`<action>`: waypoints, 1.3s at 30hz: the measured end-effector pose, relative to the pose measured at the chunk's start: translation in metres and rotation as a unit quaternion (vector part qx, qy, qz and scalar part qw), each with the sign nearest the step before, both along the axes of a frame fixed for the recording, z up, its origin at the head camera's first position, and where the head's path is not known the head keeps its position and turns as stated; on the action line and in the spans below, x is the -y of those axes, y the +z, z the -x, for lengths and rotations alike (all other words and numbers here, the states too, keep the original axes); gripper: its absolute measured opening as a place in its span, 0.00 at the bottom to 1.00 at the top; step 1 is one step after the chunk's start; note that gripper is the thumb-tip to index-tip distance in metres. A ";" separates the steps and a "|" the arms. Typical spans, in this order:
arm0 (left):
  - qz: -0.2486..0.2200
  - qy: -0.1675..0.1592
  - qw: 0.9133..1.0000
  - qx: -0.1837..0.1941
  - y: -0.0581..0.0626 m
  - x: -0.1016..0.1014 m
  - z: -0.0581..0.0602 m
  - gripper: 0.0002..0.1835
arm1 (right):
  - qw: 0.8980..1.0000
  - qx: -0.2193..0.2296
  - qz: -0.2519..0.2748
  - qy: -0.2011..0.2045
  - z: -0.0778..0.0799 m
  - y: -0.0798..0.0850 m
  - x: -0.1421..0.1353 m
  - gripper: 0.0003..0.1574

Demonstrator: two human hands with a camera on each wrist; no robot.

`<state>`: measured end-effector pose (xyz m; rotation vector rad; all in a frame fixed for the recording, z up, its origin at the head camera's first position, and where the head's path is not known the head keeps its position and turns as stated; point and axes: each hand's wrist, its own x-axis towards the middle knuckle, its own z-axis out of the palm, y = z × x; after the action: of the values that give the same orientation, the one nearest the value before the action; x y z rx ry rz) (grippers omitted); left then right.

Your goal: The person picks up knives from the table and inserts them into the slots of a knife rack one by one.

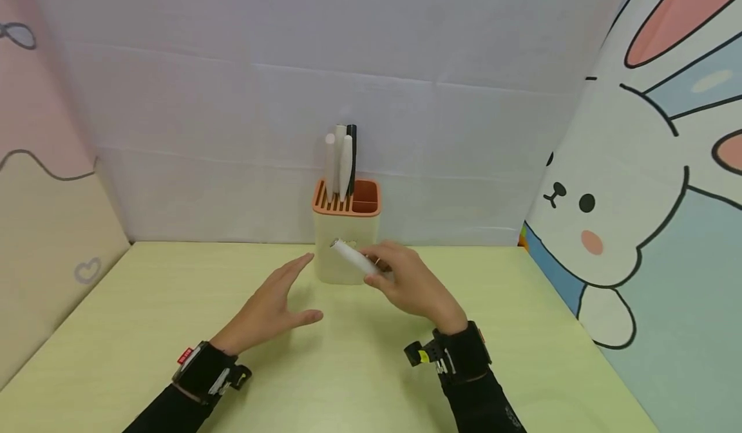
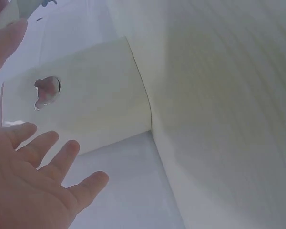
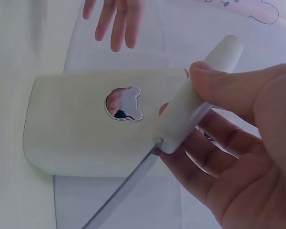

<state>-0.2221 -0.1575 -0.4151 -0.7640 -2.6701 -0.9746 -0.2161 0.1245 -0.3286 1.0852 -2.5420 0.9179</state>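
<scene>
My right hand (image 1: 413, 283) grips a knife by its white handle (image 1: 352, 257), in front of the cream knife block (image 1: 330, 262). In the right wrist view the thumb lies on the handle (image 3: 181, 112), fingers curl behind it, and the thin metal blade (image 3: 124, 187) slants down to the lower left. My left hand (image 1: 269, 310) hovers left of the block, fingers spread and holding nothing. In the left wrist view its fingers (image 2: 62, 160) overlap the block's lower edge in the picture; I cannot tell whether they touch.
Several white handles (image 1: 331, 162) and one black handle (image 1: 352, 153) stand in the block's slotted orange top (image 1: 366, 211). The block is on a pale yellow table (image 1: 191, 278) near a white backdrop (image 1: 203, 188). A rabbit-patterned panel (image 1: 626, 227) borders the right side.
</scene>
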 end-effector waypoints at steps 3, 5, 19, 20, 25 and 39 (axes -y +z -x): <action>-0.008 -0.001 1.000 -0.001 0.002 0.000 -0.001 0.55 | 0.999 -0.012 0.032 0.004 -0.003 0.005 -0.001 0.27; -0.011 -0.003 1.000 -0.001 0.003 0.000 -0.001 0.55 | 0.998 -0.025 0.053 0.009 -0.005 0.009 -0.001 0.27; -0.023 -0.007 1.000 -0.006 0.008 -0.004 -0.002 0.54 | 0.980 -0.033 0.198 0.004 -0.033 0.039 0.012 0.27; -0.024 -0.007 1.000 -0.006 0.008 -0.004 -0.002 0.54 | 0.977 -0.027 0.210 0.002 -0.035 0.041 0.014 0.26; -0.027 -0.008 1.000 -0.012 0.007 -0.003 -0.003 0.54 | 0.965 0.010 0.263 -0.014 -0.037 0.042 0.019 0.24; -0.027 -0.012 0.999 -0.016 0.007 -0.004 -0.005 0.53 | 0.945 0.068 0.321 0.005 -0.036 0.033 0.021 0.25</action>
<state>-0.2174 -0.1537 -0.4080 -0.7956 -2.6022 -1.0274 -0.1797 0.1030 -0.2956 0.8428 -2.0636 1.7070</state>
